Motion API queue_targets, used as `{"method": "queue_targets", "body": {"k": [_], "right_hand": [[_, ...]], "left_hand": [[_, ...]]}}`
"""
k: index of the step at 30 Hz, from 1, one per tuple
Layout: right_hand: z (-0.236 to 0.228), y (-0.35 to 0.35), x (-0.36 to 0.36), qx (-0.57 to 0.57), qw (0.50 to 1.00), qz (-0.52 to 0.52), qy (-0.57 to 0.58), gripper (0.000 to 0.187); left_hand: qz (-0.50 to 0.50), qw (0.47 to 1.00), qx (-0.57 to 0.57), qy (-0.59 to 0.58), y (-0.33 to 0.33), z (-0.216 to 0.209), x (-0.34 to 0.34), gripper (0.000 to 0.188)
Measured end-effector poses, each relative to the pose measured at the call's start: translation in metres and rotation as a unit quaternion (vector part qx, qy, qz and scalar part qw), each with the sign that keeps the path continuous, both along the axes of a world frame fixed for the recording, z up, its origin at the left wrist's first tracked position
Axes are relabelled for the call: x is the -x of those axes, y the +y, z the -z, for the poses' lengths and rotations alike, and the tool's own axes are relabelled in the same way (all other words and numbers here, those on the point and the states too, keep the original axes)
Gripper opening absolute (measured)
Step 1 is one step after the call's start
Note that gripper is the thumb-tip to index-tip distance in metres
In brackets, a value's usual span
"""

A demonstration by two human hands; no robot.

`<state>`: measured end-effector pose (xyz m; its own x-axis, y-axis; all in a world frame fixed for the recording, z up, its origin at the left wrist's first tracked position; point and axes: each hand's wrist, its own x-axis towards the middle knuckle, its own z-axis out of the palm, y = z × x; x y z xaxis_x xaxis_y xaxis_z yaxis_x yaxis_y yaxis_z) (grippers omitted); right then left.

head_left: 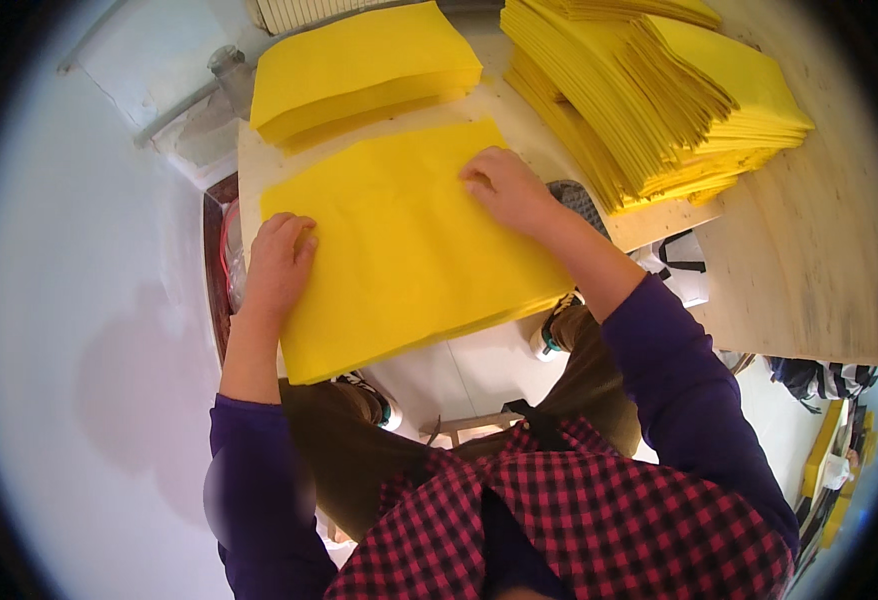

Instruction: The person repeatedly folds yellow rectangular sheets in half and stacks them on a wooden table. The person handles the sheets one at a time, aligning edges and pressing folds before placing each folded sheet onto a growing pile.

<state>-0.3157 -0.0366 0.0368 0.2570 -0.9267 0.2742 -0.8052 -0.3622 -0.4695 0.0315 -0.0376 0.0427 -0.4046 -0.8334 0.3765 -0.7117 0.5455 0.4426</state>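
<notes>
In front of me lies a stack of flat yellow sheets (409, 235), made of cloth or paper; which of the two I cannot tell. Its near part juts past the table edge toward my lap. My left hand (281, 262) grips the left side of the top sheet, fingers curled over the edge. At the far right corner my right hand (507, 190) pinches the same sheet between thumb and bent fingers. The top sheet looks smooth, with faint creases between my hands.
A neat yellow stack (364, 65) stands behind on the wooden table (659, 222). Tall piles of folded yellow pieces (649, 100) fill the far right. A dark patterned object (581, 208) sits by my right wrist. A clear bottle (231, 75) stands by the wall at left.
</notes>
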Motion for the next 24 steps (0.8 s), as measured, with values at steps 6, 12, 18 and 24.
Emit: {"method": "queue_targets", "body": {"k": [6,12,18,24], "right_hand": [[0.008,-0.027,0.006,0.015,0.997,0.068,0.035,0.029],[-0.001,-0.018,0.005,0.029,0.996,0.053,0.060,0.034],[-0.002,-0.009,-0.003,0.010,0.998,0.001,0.055,0.035],[-0.015,-0.011,-0.002,-0.003,1.000,0.007,0.012,0.035]], "left_hand": [[-0.042,0.999,0.015,-0.008,-0.024,0.016,-0.014,0.025],[-0.045,0.998,0.042,-0.025,-0.024,0.017,-0.024,0.036],[-0.051,0.997,-0.019,-0.063,-0.015,0.029,-0.025,0.042],[-0.123,0.915,-0.123,0.365,0.000,0.024,-0.047,0.046]]}}
